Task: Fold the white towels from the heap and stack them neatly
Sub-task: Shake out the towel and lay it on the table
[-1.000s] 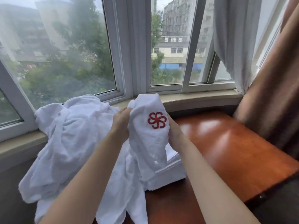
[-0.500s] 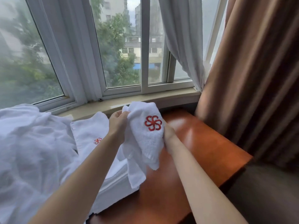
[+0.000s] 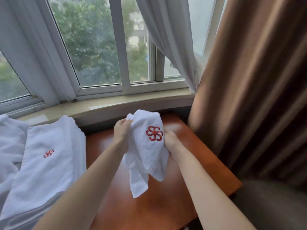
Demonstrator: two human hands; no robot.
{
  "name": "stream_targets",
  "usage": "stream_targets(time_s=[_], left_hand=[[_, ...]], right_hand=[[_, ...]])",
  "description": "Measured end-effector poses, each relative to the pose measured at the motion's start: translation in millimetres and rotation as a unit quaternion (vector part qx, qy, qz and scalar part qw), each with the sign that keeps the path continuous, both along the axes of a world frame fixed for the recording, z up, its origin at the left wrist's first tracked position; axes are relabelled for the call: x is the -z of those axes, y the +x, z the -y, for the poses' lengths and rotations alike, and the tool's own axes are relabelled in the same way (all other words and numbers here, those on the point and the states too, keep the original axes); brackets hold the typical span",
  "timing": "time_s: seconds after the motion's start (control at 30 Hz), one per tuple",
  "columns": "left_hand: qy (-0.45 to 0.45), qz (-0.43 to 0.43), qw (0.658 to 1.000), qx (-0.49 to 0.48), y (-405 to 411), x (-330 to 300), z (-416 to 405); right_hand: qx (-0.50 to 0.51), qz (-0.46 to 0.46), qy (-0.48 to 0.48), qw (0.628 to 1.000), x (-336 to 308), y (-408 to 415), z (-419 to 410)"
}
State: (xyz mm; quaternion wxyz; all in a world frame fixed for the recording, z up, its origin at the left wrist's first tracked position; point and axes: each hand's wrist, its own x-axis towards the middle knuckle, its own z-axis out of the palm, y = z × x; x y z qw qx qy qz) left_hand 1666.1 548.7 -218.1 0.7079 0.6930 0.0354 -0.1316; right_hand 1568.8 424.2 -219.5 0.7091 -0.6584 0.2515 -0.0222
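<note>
You have carried the small towel point(image 3: 149, 146) away from the heap point(image 3: 10, 140), now at nine o'clock. Your left hand point(image 3: 121, 131) and right hand point(image 3: 171, 143) both grip it, bunched, above the table point(image 3: 166, 205), ready to spread and fold.

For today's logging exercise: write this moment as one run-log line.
left hand: grips small towel | right hand: grips it | towel: unfolded, above table | folded stack: left

A white-framed bay window point(image 3: 116, 47) is seen above a pale stone sill point(image 3: 116, 103), green trees showing beyond the glass. A sheer white curtain point(image 3: 169, 39) is hung beside a heavy brown drape point(image 3: 257, 80). Daylight is reflected off the polished reddish-brown worktop point(image 3: 191, 171).
</note>
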Motion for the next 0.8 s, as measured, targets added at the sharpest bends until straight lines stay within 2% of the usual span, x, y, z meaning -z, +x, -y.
stream_targets(time_s=[0.17,0.3,0.47,0.6,0.8], left_hand=[[0.026,-0.063,0.997,0.045,19,31,63],[0.039,-0.110,0.992,0.056,24,42,106],[0.073,-0.111,0.990,0.045,27,53,158],[0.093,-0.104,0.990,-0.008,14,70,192],[0.102,-0.173,0.970,-0.141,-39,79,251]], right_hand=[[0.062,-0.055,-0.054,0.995,13,7,52],[0.062,-0.091,-0.058,0.992,22,13,96],[0.042,-0.108,-0.078,0.990,36,27,153],[-0.021,-0.113,-0.078,0.990,54,29,196],[-0.139,-0.129,-0.082,0.978,59,16,273]])
